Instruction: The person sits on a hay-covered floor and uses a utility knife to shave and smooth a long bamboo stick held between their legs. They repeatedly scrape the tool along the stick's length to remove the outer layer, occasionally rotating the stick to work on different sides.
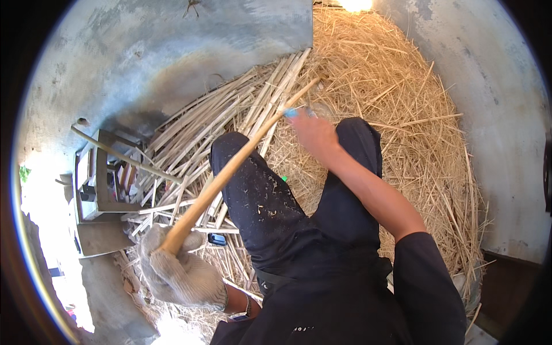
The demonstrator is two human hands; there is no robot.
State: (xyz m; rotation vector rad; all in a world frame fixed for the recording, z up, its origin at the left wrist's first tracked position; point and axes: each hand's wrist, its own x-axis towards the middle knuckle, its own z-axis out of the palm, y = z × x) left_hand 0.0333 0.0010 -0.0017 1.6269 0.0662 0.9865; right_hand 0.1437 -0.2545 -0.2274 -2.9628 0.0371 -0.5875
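My left hand (178, 270), in a pale knitted work glove, is closed around the thick end of a long, smooth, yellowish wooden stick (230, 171). The stick slants up over my left knee, tapering toward its far tip. Close to that far part is my bare right hand (315, 131), curled and smeared by motion. A small light-blue thing (291, 112) shows at its fingers against the stick; its kind is too blurred to tell. My dark trousers (270, 201), flecked with pale shavings, lie under the stick.
Loose straw (391, 86) covers the floor ahead and right. Split slats (201, 129) lie piled at the left. Beside them stand a wooden frame box (109, 206) and a thin pole (126, 154). A small dark-blue object (217, 239) lies near my left knee. Grey walls (230, 29) enclose the space.
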